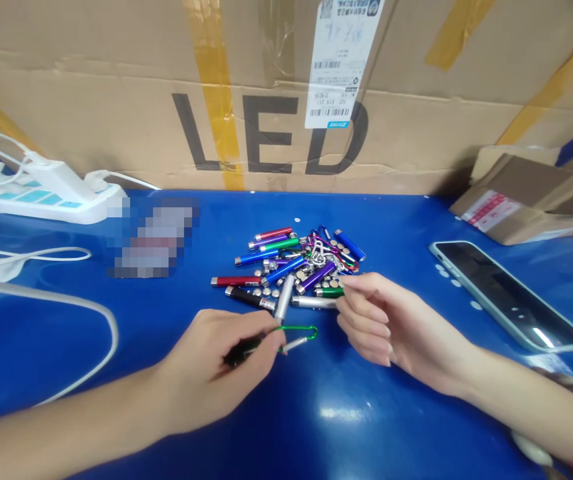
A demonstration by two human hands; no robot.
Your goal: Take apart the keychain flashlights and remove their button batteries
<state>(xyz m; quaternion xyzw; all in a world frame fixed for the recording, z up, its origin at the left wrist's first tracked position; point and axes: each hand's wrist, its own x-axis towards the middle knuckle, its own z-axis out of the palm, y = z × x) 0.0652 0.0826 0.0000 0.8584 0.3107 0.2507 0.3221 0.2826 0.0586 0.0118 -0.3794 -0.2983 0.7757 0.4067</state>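
My left hand (226,367) pinches a green carabiner (306,331) between thumb and forefinger, its loop pointing right. To the right, my right hand (381,320) has its fingers curled at the right edge of the pile; whether it holds something small I cannot make out. Beyond both hands lies a pile of coloured metal tubes (284,272), with several carabiners (319,252) and small silvery button-like pieces (266,291) among them. A silver tube (285,300) rests just behind my left fingertips, and a black tube (246,297) lies to its left.
A large cardboard box (131,100) stands behind the blue table (346,427). At left are a white power strip (51,197), cables (109,320) and a pixelated item (156,240). A phone (506,293) and a small open carton (536,193) are at right.
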